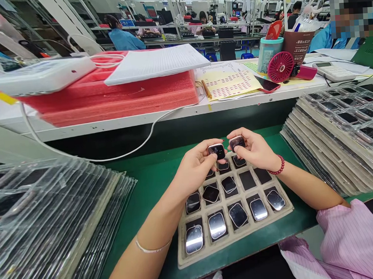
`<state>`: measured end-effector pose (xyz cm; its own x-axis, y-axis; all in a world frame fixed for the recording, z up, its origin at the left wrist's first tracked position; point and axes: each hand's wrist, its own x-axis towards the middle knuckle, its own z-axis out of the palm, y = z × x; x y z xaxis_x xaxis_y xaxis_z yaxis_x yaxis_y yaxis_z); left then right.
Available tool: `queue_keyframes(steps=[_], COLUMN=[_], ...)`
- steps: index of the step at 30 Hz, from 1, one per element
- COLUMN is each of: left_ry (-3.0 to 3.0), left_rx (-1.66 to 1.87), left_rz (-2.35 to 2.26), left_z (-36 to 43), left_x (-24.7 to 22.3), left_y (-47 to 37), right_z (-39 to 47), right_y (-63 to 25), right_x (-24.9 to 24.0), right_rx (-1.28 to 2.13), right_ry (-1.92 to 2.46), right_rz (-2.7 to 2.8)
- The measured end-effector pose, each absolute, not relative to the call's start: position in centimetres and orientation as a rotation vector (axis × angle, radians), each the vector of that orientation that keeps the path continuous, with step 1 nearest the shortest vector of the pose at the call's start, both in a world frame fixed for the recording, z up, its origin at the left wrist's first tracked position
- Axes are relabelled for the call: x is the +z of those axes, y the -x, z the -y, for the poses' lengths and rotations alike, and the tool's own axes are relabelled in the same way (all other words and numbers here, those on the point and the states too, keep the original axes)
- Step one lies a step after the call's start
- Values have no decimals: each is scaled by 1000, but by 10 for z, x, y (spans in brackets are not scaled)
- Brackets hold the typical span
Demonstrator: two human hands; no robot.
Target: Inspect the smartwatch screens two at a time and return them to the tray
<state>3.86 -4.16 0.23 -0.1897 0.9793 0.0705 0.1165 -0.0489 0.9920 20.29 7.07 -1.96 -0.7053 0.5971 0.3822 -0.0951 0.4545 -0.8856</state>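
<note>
Tray below — each hand grips a watch case

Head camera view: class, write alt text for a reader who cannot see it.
Left hand and right hand each hold a small watch case above a compartment tray of similar cases on a green bench. Stacks of clear trays flank it.
</note>
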Motion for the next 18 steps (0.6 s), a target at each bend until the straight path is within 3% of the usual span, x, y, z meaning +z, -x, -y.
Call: queue_keyframes(steps=[18], left_ry=[-1244], left_rx=[1346], left_rz=[-1458], left_z=[42], left_x=[1], left_y=[-37], right_z=[-70], right_y=[-202], right_x=[-16], right_rx=[1413], right_ry=[390], right_rz=[1984])
